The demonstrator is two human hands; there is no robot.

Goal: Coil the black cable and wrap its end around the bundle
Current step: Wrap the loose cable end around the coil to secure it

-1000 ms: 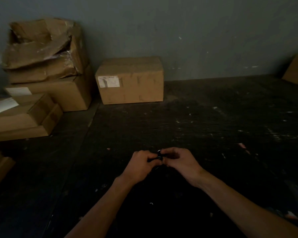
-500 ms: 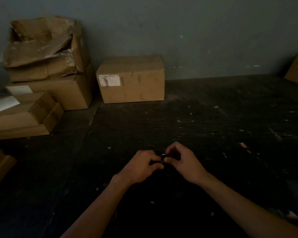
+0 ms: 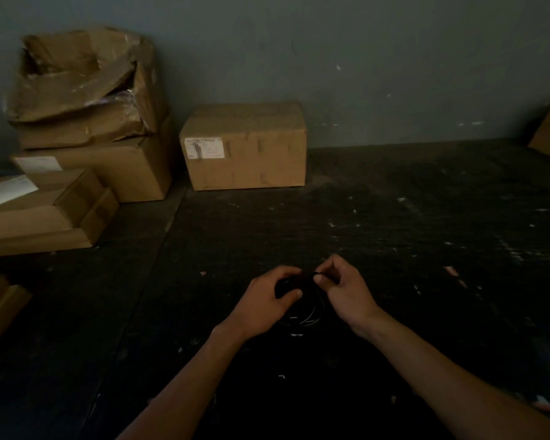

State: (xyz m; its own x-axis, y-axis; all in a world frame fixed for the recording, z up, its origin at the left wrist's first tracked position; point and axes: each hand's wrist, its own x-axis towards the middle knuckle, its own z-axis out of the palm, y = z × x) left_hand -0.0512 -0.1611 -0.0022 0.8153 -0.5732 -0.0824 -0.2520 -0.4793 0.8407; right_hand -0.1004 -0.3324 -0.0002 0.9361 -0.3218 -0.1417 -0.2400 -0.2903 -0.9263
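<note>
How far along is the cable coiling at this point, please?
Coiling looks mostly done: loops of the cable hang gathered between both hands. In hand: the left hand grips the bundle while the right hand pinches a piece of it at the top, apparently the end. Left: winding that end around the bundle; in this dim light, finished wraps cannot be seen.
</note>
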